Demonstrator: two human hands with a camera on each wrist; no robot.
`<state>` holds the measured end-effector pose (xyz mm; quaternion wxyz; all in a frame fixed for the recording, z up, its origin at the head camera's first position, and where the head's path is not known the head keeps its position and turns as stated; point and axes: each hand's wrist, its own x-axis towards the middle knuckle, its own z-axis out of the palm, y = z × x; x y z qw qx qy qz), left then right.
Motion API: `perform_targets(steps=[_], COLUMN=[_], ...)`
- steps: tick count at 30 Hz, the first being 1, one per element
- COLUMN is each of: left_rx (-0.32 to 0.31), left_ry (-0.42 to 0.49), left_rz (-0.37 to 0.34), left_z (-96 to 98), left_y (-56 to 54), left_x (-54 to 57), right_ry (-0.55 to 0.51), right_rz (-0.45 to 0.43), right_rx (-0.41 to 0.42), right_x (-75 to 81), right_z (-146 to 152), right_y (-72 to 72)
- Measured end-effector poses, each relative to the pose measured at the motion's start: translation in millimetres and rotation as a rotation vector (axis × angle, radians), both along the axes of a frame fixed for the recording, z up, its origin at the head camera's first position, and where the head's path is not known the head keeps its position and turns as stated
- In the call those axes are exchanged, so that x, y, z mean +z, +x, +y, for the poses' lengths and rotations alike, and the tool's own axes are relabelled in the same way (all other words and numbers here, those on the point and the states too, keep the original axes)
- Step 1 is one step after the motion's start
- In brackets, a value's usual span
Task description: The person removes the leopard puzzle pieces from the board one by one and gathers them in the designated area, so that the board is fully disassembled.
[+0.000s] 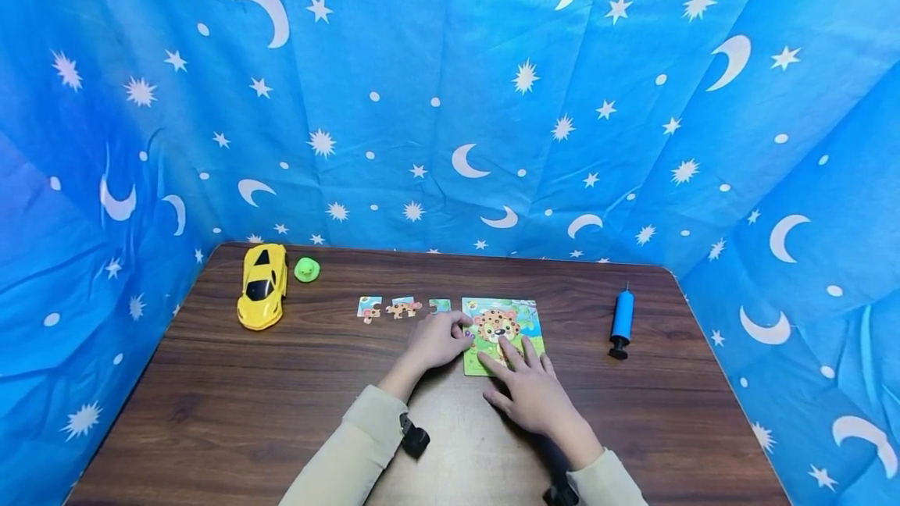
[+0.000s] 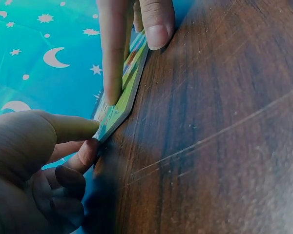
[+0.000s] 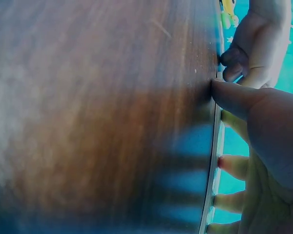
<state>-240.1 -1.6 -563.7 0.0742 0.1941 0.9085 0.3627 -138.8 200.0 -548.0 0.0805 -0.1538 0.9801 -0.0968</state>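
A square jigsaw puzzle [image 1: 495, 326] with a spotted leopard on green and blue lies on the table. My left hand [image 1: 437, 340] is at its left side, the thumb and a curled finger pinching the board's edge in the left wrist view. Spread over the lower right part of the picture is my right hand [image 1: 530, 393], its fingers nearly straight and their tips resting on the puzzle. Part of the picture is hidden under these fingers. Left of the board lie three loose jigsaw pieces [image 1: 403, 308], the nearest just beyond my left hand.
A yellow toy car [image 1: 262, 287] and a small green toy duck [image 1: 306, 269] stand at the back left of the brown wooden table [image 1: 281, 397]. On the right lies a blue hand pump [image 1: 622, 322]. Blue cloth [image 1: 394, 139] with moons and stars hangs around the table.
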Motion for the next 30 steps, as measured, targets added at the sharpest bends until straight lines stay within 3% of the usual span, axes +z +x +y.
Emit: perform_targets(steps=[14, 30], left_rx=[0.074, 0.103], left_ry=[-0.078, -0.07], left_rz=[-0.037, -0.033], left_z=[7.6, 13.4], left_y=[1.2, 0.8], left_x=[1.3, 1.0], right_ry=[0.021, 0.008], right_rz=[0.011, -0.001], right_rx=[0.003, -0.004], right_x=[-0.8, 2.7], right_z=[-1, -4], right_y=[0.2, 1.1])
